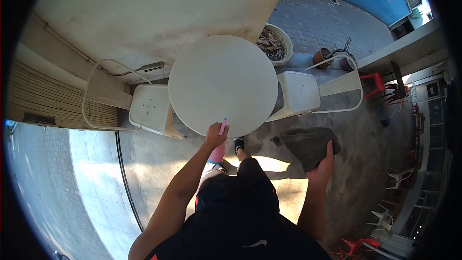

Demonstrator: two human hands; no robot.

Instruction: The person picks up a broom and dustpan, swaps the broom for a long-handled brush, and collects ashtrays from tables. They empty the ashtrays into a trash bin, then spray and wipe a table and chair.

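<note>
My left hand is closed around the neck of a pink spray bottle, held upright at the near edge of a round white table. The bottle's nozzle points over the tabletop. Out to the right, my right hand grips a dark grey cloth, which spreads out to the left of the fingers, apart from the table.
White metal chairs stand left and right of the table. A planter of dry leaves and a clay pot sit behind. A power strip is by the wall. Red chairs stand further right.
</note>
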